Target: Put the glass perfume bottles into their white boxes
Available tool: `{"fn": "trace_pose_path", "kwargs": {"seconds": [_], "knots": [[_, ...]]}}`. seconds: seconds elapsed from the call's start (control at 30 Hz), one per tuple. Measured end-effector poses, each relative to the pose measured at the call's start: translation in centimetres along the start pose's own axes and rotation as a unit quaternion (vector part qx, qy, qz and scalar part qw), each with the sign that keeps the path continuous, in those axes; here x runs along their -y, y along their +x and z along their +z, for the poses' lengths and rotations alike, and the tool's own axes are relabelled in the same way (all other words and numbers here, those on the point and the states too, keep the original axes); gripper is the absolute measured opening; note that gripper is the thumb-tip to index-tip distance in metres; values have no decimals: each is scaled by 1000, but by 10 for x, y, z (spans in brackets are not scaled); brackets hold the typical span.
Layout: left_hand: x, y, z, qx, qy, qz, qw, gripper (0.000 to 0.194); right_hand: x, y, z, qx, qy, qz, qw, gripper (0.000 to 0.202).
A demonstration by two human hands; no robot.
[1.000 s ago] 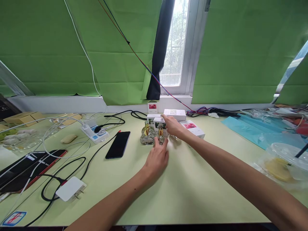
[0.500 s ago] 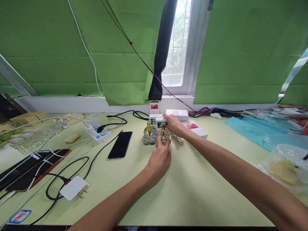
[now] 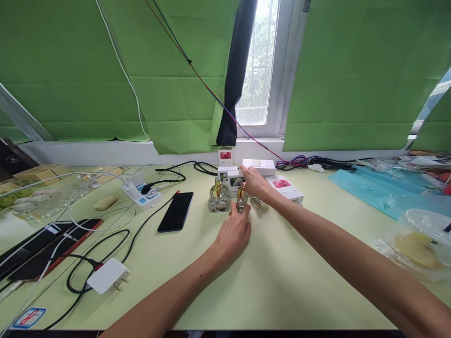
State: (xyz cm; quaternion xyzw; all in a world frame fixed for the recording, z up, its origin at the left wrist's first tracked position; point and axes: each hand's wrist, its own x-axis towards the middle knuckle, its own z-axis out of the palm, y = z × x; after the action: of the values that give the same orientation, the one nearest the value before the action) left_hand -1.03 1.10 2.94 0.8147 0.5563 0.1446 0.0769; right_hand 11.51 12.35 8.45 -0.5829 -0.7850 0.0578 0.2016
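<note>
My left hand (image 3: 235, 229) rests on the table with its fingers closed around a small clear glass perfume bottle (image 3: 241, 203) with a gold neck. The bottle stands upright in front of a white perfume box (image 3: 233, 188) with a white-flower picture. My right hand (image 3: 256, 182) reaches over from the right, its fingers on the top and right side of that upright box. Left of the bottle stand round perfume bottles (image 3: 218, 203), also with gold necks. Another glass bottle is mostly hidden under my right hand.
Behind are more white boxes (image 3: 259, 164), and a pink-flower box (image 3: 287, 188) lies to the right. A black phone (image 3: 176, 212), a power strip (image 3: 141, 195), cables and a white charger (image 3: 109, 275) occupy the left. Blue sheets (image 3: 369, 190) and a plastic container (image 3: 423, 234) are right.
The small bottle in my left hand has turned slightly and shifted a little to the right. My right hand stays at the box. The view has moved slightly.
</note>
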Motion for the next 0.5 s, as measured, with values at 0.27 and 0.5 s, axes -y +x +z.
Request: {"fn": "trace_pose_path", "kwargs": {"seconds": [0.27, 0.5], "knots": [[0, 1, 4, -2, 18, 1, 1000, 39, -9, -37, 24, -234, 155, -133, 951, 24], [7, 4, 9, -29, 19, 41, 999, 49, -25, -69, 51, -287, 168, -242, 912, 26]]}}
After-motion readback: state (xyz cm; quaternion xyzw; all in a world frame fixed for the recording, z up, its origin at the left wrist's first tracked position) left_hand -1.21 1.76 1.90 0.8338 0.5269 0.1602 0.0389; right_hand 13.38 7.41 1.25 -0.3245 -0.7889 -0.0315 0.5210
